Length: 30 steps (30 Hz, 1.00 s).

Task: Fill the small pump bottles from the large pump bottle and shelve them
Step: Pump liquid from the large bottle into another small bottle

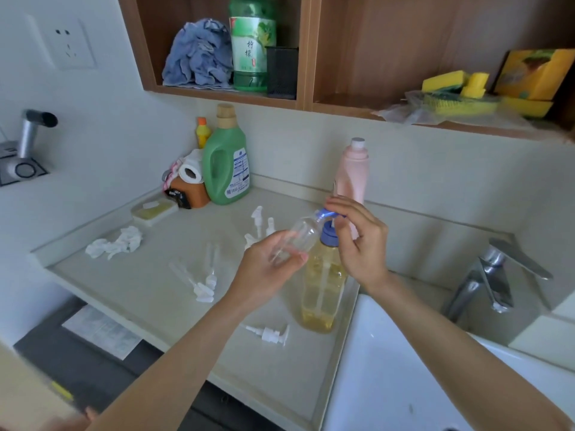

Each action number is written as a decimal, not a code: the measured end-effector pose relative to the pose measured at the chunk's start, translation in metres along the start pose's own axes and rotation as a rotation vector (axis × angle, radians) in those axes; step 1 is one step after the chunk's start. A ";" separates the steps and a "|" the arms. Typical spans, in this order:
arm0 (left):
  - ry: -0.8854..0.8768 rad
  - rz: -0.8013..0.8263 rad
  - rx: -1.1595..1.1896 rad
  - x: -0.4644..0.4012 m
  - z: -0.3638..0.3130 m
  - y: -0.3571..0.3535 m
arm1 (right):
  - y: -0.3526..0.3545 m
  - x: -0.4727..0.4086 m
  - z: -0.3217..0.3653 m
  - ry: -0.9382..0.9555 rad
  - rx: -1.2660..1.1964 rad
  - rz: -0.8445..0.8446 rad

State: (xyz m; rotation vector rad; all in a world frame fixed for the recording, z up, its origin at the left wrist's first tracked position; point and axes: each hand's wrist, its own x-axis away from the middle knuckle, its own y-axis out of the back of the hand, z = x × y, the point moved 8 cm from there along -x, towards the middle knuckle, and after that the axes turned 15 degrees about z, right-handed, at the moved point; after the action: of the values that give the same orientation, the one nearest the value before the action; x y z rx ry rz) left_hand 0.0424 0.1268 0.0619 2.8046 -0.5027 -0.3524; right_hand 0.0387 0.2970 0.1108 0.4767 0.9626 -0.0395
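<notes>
Head view: large pump bottle (322, 293) of clear plastic, amber liquid inside, upright on the pale counter (130, 275) at the sink's (389, 368) edge; upper part half hidden behind both hands; small pump bottle (300, 236) clear, blurred, tilted, mouth at the blue spout; gripped by left hand (267, 269); right hand (357, 241) over the blue pump head, fingers curled, exact contact hard to make out; left of the large bottle, loose white pump tops (270, 333), slim blurred clear bottles (202, 278); behind it, pink matte bottle (353, 172).
</notes>
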 end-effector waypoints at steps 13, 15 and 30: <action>0.048 -0.135 0.076 0.010 0.011 -0.002 | -0.019 0.013 -0.011 0.054 -0.054 0.090; 0.042 -0.142 0.092 0.013 0.002 -0.002 | -0.016 0.011 -0.007 0.114 -0.029 0.141; 0.031 -0.293 0.111 0.018 0.000 0.003 | -0.019 0.015 -0.003 0.170 -0.027 0.051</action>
State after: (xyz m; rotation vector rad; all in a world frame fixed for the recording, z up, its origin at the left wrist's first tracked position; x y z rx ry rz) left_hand 0.0580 0.1175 0.0594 2.9897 -0.1056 -0.3479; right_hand 0.0404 0.2837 0.0907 0.4850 1.1157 0.0607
